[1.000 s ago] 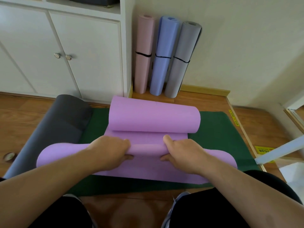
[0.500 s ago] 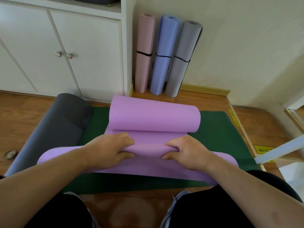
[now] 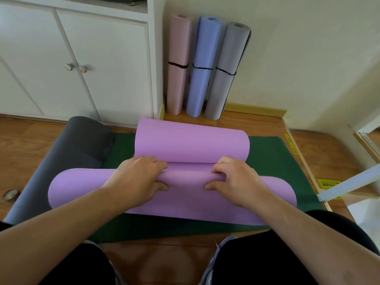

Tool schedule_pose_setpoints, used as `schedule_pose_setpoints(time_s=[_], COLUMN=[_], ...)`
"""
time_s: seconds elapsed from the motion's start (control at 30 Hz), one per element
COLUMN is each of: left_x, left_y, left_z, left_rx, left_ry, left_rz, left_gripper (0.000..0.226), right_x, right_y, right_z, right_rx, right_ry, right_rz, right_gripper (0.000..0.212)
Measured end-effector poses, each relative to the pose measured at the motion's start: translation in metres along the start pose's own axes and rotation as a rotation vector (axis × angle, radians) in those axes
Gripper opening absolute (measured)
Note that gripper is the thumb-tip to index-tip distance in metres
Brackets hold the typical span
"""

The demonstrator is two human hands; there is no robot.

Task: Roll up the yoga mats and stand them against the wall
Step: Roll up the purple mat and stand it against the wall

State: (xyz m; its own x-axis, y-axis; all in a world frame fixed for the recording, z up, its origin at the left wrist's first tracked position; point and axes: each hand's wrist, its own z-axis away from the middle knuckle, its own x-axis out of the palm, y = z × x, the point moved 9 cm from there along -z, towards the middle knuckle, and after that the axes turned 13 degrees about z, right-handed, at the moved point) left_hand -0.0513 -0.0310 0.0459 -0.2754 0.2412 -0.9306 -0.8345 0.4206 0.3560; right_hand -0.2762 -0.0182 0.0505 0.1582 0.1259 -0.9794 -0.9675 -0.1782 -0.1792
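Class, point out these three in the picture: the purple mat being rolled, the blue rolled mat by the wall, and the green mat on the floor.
purple mat (image 3: 191, 145): head view, on its far curled end.
blue mat (image 3: 202, 58): head view, upper half of the roll.
green mat (image 3: 273, 161): head view, bare right part.

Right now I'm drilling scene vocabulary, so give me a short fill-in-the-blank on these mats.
1. Both hands, left hand and right hand, grip the ___ mat.
2. It lies on a ___ mat.
3. ___ rolled mats stand at the wall.
Missing: purple; green; three
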Motion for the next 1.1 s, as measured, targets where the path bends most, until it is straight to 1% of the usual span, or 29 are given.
schedule_pose_setpoints(time_s=[0.1,0.23,0.27,0.33,0.47,0.5,0.57,0.67,0.73,0.83,0.9,1.0,1.1], left_x=[0.001,0.008,0.010,0.018,0.029,0.032,0.035,0.040,0.043,0.045,0.043,0.037,0.023], left_y=[0.003,0.005,0.006,0.009,0.016,0.017,0.017,0.015,0.012,0.009,0.009,0.008,0.009], left_z=[-0.002,-0.006,-0.006,-0.004,0.003,0.005,0.006,0.009,0.010,0.010,0.009,0.006,0.000], left_rx=[-0.013,0.025,0.036,0.048,0.085,0.082,0.065,0.060,0.067,0.063,0.056,0.039,0.020], left_ry=[0.001,-0.032,-0.049,-0.110,-0.173,-0.195,-0.237,-0.285,-0.307,-0.326,-0.311,-0.247,-0.140], left_rz=[-0.019,-0.033,-0.031,-0.056,-0.094,-0.104,-0.125,-0.149,-0.130,-0.033,0.004,0.010,-0.028], left_gripper=[0.029,0.011,0.011,0.018,0.023,0.025,0.031,0.041,0.039,0.036,0.033,0.026,0.030], right_x=[0.001,0.015,0.017,0.018,0.026,0.029,0.036,0.043,0.044,0.043,0.041,0.034,0.022], right_y=[-0.003,-0.024,-0.027,-0.030,-0.032,-0.031,-0.029,-0.025,-0.025,-0.022,-0.021,-0.021,-0.014], right_z=[0.000,0.007,0.009,0.013,0.016,0.016,0.013,0.013,0.015,0.015,0.014,0.012,0.007], right_rx=[-0.016,-0.173,-0.203,-0.233,-0.242,-0.235,-0.228,-0.239,-0.252,-0.230,-0.212,-0.200,-0.127], right_ry=[-0.016,-0.044,-0.049,-0.064,-0.168,-0.186,-0.212,-0.282,-0.316,-0.347,-0.324,-0.217,-0.109], right_rz=[0.096,0.301,0.320,0.329,0.414,0.436,0.447,0.363,0.306,0.226,0.198,0.213,0.246], right_gripper=[0.030,0.020,0.019,0.026,0.051,0.054,0.052,0.048,0.046,0.043,0.043,0.040,0.039])
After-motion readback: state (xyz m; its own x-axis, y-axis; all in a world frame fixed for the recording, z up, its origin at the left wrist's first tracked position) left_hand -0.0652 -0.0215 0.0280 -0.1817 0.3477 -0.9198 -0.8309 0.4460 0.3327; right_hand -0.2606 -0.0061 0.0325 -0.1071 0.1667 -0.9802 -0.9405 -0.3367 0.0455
